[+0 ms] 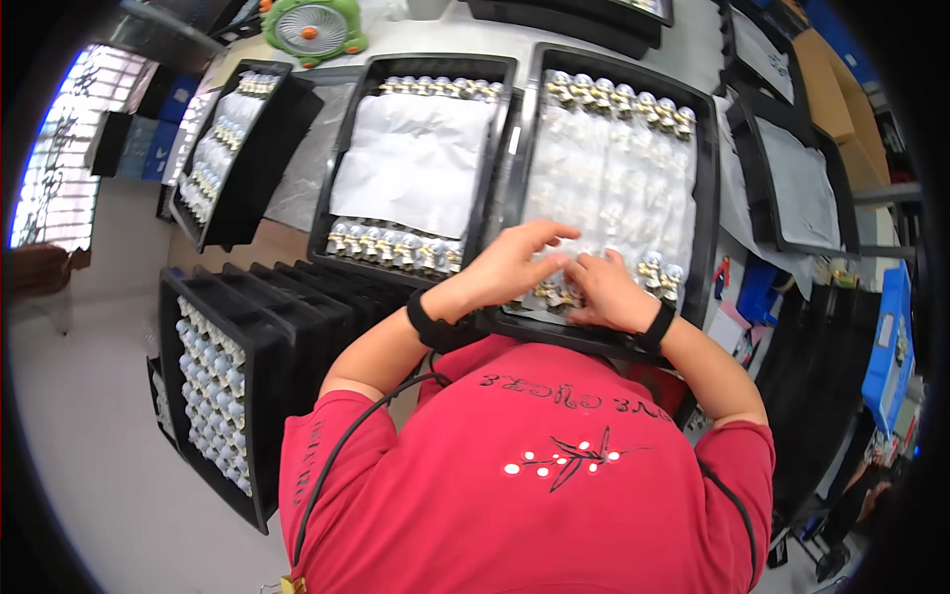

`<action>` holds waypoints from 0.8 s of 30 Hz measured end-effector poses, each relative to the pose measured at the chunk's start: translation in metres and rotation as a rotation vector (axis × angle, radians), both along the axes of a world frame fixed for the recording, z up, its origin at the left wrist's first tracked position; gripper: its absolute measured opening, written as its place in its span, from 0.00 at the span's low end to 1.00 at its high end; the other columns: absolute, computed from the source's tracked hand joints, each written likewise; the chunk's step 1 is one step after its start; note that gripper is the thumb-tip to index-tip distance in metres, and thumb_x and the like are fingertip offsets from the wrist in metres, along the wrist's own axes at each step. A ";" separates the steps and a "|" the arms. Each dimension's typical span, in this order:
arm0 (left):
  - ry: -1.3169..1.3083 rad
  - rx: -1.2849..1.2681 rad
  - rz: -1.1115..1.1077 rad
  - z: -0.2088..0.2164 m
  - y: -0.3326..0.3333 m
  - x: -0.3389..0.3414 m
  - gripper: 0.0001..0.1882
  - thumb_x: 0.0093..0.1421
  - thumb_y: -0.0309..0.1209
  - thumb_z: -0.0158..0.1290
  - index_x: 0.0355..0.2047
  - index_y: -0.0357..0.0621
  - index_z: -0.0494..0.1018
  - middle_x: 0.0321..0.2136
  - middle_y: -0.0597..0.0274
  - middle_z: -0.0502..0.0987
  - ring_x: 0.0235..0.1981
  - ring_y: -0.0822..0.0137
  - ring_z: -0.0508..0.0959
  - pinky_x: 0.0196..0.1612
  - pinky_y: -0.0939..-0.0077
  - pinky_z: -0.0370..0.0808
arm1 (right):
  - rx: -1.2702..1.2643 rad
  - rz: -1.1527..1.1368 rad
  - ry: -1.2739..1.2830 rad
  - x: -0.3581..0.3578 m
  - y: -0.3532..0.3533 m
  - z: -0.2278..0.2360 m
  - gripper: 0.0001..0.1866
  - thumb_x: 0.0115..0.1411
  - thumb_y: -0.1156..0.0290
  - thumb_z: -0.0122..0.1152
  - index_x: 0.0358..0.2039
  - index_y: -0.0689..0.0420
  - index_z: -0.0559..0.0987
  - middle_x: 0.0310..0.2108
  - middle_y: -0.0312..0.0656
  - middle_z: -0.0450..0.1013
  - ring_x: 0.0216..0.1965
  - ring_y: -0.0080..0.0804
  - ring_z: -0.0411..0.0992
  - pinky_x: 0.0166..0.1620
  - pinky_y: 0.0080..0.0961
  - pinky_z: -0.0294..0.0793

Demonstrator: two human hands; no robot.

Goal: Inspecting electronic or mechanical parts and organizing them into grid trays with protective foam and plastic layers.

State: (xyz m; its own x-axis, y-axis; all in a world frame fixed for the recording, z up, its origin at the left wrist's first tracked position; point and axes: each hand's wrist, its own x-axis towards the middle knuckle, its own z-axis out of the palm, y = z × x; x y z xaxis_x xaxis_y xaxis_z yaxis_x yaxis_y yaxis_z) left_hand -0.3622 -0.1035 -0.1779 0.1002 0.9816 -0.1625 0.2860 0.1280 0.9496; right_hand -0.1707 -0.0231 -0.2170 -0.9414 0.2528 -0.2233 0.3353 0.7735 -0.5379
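A black tray (709,188) lies in front of me. Rows of small round silver-and-brass parts (621,102) line its far and near ends, and thin white sheeting (614,183) covers the middle. My left hand (517,259) reaches over the sheeting from the left, thumb and forefinger apart, apparently holding nothing. Just right of it, my right hand (612,292) bends low at the near row. Its fingers curl around small silver-and-brass parts (550,293); how firmly they grip is partly hidden. More such parts (660,274) sit right of that hand.
Another black tray (330,188) with white sheeting and similar parts lies left. Beyond it a filled tray (287,129) tilts. Stacked black trays (297,307) stand lower left, beside a tray of pale round parts (211,391). A green fan (312,32) stands far left; a sheet-lined tray (800,183) lies right.
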 end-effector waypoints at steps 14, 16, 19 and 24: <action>-0.913 -0.329 -0.104 0.023 0.004 0.006 0.34 0.58 0.27 0.52 0.62 0.41 0.49 0.52 0.51 0.65 0.52 0.65 0.68 0.53 0.72 0.65 | -0.376 -0.315 0.543 0.010 0.006 0.081 0.38 0.39 0.74 0.69 0.53 0.57 0.63 0.43 0.45 0.70 0.47 0.34 0.69 0.51 0.28 0.66; -0.952 -0.317 -0.111 0.029 0.007 0.014 0.35 0.57 0.27 0.54 0.61 0.42 0.50 0.49 0.53 0.67 0.52 0.64 0.68 0.52 0.71 0.68 | -0.359 -0.317 0.617 0.015 0.005 0.082 0.40 0.40 0.76 0.69 0.55 0.57 0.61 0.45 0.45 0.69 0.50 0.34 0.68 0.53 0.28 0.65; -0.955 -0.287 -0.071 0.037 0.008 0.021 0.35 0.57 0.27 0.54 0.61 0.42 0.50 0.47 0.53 0.68 0.51 0.62 0.70 0.49 0.69 0.71 | -0.415 -0.379 0.710 0.017 0.002 0.077 0.40 0.41 0.73 0.70 0.55 0.57 0.61 0.47 0.45 0.69 0.51 0.38 0.68 0.53 0.30 0.65; -0.917 -0.223 -0.007 0.046 0.003 0.027 0.35 0.55 0.24 0.55 0.61 0.43 0.51 0.43 0.56 0.70 0.44 0.64 0.74 0.49 0.71 0.71 | -0.309 -0.315 0.709 0.018 -0.005 0.079 0.46 0.37 0.75 0.72 0.57 0.57 0.58 0.52 0.44 0.64 0.56 0.36 0.62 0.58 0.32 0.59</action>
State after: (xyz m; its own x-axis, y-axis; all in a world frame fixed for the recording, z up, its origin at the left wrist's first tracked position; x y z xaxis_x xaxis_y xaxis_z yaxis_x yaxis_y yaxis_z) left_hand -0.3354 -0.1003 -0.1319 0.2879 0.9362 -0.2018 -0.5590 0.3353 0.7583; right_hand -0.1527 -0.0276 -0.1380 -0.7805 0.5523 0.2930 0.0136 0.4834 -0.8753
